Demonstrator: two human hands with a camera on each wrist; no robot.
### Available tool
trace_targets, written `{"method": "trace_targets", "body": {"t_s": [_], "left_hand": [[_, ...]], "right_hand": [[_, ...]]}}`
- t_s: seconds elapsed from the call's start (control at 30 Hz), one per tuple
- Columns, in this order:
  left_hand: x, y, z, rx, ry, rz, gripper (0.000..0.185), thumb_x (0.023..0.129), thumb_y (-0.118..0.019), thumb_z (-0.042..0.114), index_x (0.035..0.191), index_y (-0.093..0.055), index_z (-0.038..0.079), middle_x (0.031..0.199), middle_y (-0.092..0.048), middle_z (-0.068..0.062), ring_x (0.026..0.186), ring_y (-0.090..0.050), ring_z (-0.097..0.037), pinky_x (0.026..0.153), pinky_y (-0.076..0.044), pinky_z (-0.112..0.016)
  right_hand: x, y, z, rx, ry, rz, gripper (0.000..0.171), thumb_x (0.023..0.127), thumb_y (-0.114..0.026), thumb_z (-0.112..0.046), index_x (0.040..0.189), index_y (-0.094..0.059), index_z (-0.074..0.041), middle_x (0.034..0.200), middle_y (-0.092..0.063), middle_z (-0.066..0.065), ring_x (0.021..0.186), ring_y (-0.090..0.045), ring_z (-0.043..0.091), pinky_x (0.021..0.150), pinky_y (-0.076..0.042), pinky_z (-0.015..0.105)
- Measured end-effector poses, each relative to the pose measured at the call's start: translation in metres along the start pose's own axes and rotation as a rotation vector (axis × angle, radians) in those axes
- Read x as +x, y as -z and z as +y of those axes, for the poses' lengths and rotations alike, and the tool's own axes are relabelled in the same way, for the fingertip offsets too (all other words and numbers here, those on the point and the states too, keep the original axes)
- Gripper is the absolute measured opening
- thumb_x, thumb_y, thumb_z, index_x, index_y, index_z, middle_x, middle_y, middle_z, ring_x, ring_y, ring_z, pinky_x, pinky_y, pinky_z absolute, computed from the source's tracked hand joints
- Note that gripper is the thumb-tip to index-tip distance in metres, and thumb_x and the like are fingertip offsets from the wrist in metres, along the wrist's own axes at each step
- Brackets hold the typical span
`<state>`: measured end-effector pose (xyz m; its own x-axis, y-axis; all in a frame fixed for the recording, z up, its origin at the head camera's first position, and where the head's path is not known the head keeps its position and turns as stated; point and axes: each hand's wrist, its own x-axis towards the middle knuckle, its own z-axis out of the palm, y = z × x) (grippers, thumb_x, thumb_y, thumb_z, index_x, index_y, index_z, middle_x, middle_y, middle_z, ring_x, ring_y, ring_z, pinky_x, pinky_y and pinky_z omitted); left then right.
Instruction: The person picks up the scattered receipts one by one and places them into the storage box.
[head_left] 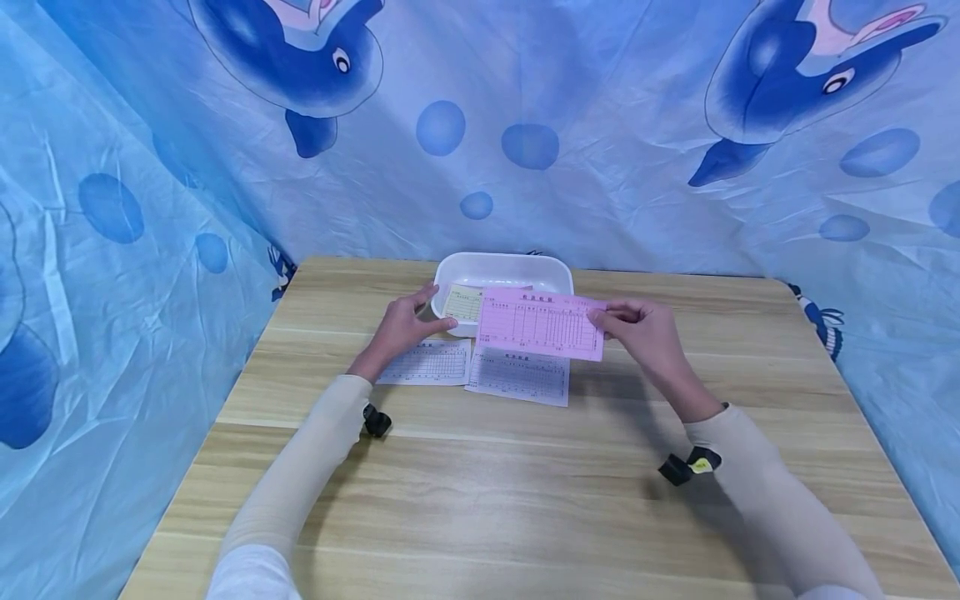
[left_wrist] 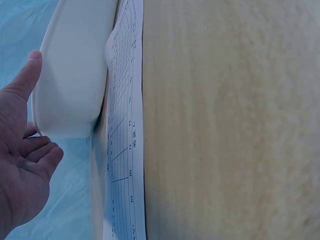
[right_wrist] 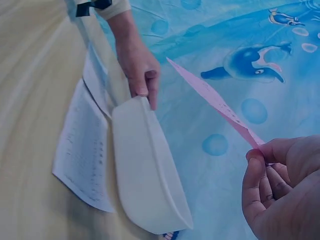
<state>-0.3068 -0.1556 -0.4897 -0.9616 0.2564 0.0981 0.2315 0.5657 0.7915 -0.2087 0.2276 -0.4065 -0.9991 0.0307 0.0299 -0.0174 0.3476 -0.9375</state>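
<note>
My right hand (head_left: pixel 637 329) pinches a pink printed form slip (head_left: pixel 540 329) by its right end, between thumb and fingers. In the head view the slip is raised in front of a white plastic tub (head_left: pixel 502 262) and hides part of it. A pale yellow slip (head_left: pixel 463 302) shows inside the tub. At the tub's left end my left hand (head_left: pixel 405 323) grips the rim, thumb on the near side; in the left wrist view its fingers (left_wrist: pixel 42 150) curl by the end wall. Two white printed slips, one left (head_left: pixel 431 364) and one right (head_left: pixel 521 379), lie before the tub.
The tub stands near the back edge of a light wood table (head_left: pixel 480 500). Behind and at the sides hangs a blue curtain (head_left: pixel 600 208) with dolphin prints. A black wrist camera is strapped to each sleeve, on the left (head_left: pixel 377 421) and right (head_left: pixel 678 469).
</note>
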Motion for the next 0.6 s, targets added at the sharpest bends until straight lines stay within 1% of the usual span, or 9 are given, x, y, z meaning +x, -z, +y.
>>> {"method": "trace_targets", "body": {"t_s": [0.17,0.27,0.4,0.47,0.6], "left_hand": [[0.000,-0.001,0.000,0.007,-0.002,0.005,0.096,0.080,-0.085,0.050,0.154,-0.043,0.006,0.164,-0.034,-0.013,0.147,-0.039,-0.033,0.116,-0.041,-0.047],[0.000,-0.001,0.000,0.004,-0.007,0.002,0.096,0.080,-0.085,0.049,0.154,-0.042,0.005,0.164,-0.033,-0.014,0.147,-0.039,-0.033,0.116,-0.041,-0.047],[-0.001,0.000,0.000,0.005,-0.009,-0.008,0.095,0.081,-0.085,0.049,0.154,-0.042,0.005,0.164,-0.033,-0.014,0.147,-0.038,-0.033,0.117,-0.041,-0.046],[-0.001,0.000,0.000,0.007,-0.008,-0.011,0.095,0.082,-0.085,0.049,0.154,-0.041,0.006,0.164,-0.033,-0.014,0.147,-0.039,-0.033,0.117,-0.041,-0.046],[-0.002,0.001,0.001,0.010,-0.004,-0.014,0.094,0.082,-0.084,0.049,0.155,-0.041,0.007,0.164,-0.033,-0.013,0.146,-0.040,-0.033,0.117,-0.041,-0.046]], "right_hand": [[0.016,0.001,-0.006,0.021,0.032,0.016,0.040,0.095,-0.076,-0.028,0.121,-0.072,0.002,0.103,-0.074,0.005,0.086,-0.071,0.011,0.075,-0.062,0.021],[0.026,-0.001,-0.008,0.049,0.066,0.026,0.039,0.094,-0.076,-0.028,0.120,-0.073,0.001,0.102,-0.074,0.003,0.086,-0.070,0.012,0.077,-0.062,0.024],[0.041,-0.006,-0.008,0.124,0.113,0.036,0.036,0.093,-0.078,-0.026,0.116,-0.075,0.001,0.100,-0.074,0.004,0.085,-0.070,0.014,0.077,-0.063,0.028],[0.048,-0.009,-0.008,0.155,0.117,0.042,0.035,0.092,-0.079,-0.025,0.115,-0.075,0.002,0.099,-0.074,0.004,0.084,-0.070,0.014,0.076,-0.063,0.027],[0.061,-0.014,-0.009,0.169,0.104,0.042,0.034,0.092,-0.080,-0.023,0.116,-0.075,0.001,0.101,-0.075,0.004,0.086,-0.071,0.013,0.076,-0.062,0.023]]}}
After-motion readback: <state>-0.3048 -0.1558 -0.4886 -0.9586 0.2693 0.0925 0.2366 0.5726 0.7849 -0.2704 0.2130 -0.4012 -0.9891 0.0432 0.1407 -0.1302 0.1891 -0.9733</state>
